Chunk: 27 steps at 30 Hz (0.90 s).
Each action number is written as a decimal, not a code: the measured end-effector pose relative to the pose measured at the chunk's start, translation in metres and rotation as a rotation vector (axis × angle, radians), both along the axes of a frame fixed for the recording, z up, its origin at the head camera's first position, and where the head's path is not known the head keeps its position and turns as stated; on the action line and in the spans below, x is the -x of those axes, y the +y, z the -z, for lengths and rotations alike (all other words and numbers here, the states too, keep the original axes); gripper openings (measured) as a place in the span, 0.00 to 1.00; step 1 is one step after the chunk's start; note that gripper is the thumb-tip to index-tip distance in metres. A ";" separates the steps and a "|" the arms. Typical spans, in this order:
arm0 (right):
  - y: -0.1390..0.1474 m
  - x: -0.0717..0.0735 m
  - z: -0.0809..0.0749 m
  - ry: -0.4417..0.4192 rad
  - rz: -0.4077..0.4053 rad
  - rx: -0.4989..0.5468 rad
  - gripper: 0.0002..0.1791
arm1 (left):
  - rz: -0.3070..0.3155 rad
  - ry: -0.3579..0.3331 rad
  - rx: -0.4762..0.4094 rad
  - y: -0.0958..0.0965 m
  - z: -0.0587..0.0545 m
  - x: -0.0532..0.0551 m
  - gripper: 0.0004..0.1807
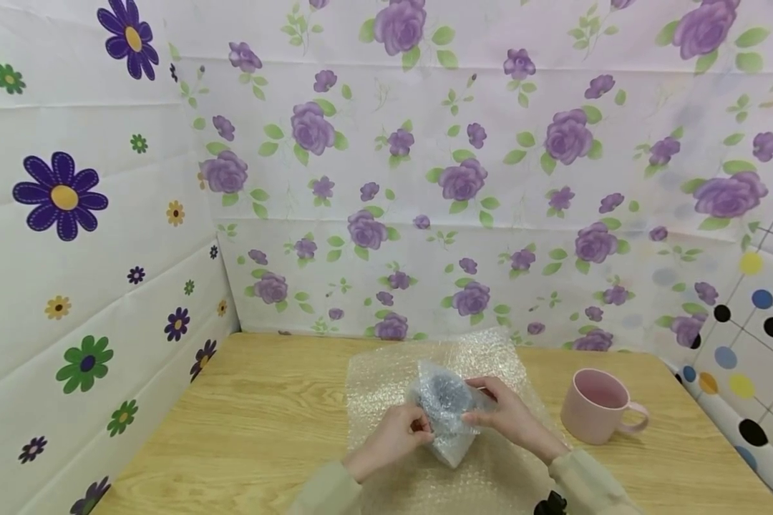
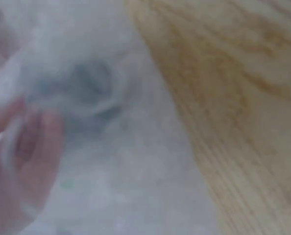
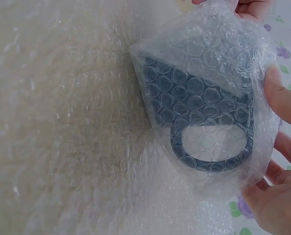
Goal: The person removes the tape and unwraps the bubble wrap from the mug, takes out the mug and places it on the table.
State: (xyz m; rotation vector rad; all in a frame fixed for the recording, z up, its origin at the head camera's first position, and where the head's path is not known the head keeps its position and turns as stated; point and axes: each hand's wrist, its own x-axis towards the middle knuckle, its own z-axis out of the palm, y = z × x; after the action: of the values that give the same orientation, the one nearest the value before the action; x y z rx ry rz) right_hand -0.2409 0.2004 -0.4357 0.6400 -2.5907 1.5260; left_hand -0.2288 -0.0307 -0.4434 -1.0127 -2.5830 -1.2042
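sleeves [image 1: 327, 492] at near edge, over tabletop [image 1: 245, 429]. dark mug [image 3: 170, 95] inside bubble-wrap bundle [image 1: 449, 423], above bubble-wrap sheet [image 1: 386, 366]; contact unclear. left hand [image 1: 396, 433] pinches bundle at left edge; right hand [image 1: 507, 416] grips right side. handling, judged: mug likely rigid, breakable, moderately heavy; wrap soft, light, may slip. hold mug body through wrap, both sides; avoid loose corners, handle [image 3: 211, 165].

A small screened-off work nook — flowered and dotted sheets [image 1: 522, 207] wall in a wood-grain table [image 1: 277, 408].
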 end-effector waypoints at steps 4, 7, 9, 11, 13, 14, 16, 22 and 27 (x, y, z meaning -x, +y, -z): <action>0.000 -0.001 0.001 0.004 0.002 0.003 0.32 | 0.067 -0.130 -0.014 -0.001 -0.004 -0.001 0.07; 0.001 -0.001 0.001 0.013 0.013 0.007 0.32 | 0.114 -0.163 -0.015 -0.001 -0.004 -0.001 0.06; 0.002 -0.001 0.001 0.007 0.013 0.008 0.32 | 0.128 -0.143 -0.009 -0.001 -0.004 -0.001 0.06; 0.002 -0.001 0.001 -0.008 0.008 0.008 0.32 | 0.127 -0.107 -0.002 -0.001 -0.003 -0.001 0.06; 0.002 0.000 0.002 -0.025 -0.001 0.012 0.33 | 0.129 -0.120 -0.009 -0.002 -0.004 -0.002 0.07; 0.001 0.000 0.002 -0.030 -0.004 0.014 0.33 | 0.132 -0.144 -0.018 -0.003 -0.005 -0.003 0.06; 0.001 0.000 0.002 -0.037 0.000 0.019 0.33 | 0.141 -0.192 -0.036 -0.005 -0.007 -0.005 0.06; -0.002 -0.005 -0.007 0.005 -0.007 0.026 0.31 | 0.154 -0.353 -0.118 -0.011 -0.023 -0.008 0.05; 0.001 -0.002 0.000 0.013 -0.008 0.015 0.32 | 0.187 -0.379 -0.195 -0.012 -0.033 -0.010 0.07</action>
State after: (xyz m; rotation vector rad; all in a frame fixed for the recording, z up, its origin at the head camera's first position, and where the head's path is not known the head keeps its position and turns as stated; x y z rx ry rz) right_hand -0.2393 0.2011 -0.4357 0.6578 -2.5677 1.5370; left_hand -0.2191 -0.0431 -0.4102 -1.0940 -2.6044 -1.8138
